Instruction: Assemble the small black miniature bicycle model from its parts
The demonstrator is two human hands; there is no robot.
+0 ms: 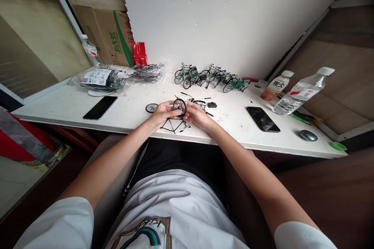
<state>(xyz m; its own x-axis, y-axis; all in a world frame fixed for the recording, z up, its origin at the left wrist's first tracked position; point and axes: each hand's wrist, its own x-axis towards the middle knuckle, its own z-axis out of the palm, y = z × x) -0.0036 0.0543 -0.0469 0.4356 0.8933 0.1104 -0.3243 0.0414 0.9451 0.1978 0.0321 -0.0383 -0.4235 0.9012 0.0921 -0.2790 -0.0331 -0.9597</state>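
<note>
A small black spoked wheel (179, 107) stands upright between my hands, above the front of the white table. My left hand (163, 113) pinches its left side between thumb and fingers. At its right side my right hand (196, 114) has its fingers closed around the wheel and thin black parts; the exact grip is partly hidden. A thin black bicycle frame (173, 125) hangs below the hands near the table edge. Another spoked wheel (151, 107) lies flat to the left. Behind and right of my right hand lie black frame pieces (200, 102) and a small black block (212, 105).
Several assembled green and black model bicycles (214, 76) stand at the back. A phone (101, 107) and bagged parts (101, 78) are on the left. Another phone (263, 119), a mouse (308, 135), an orange drink bottle (271, 91) and a water bottle (302, 93) are right.
</note>
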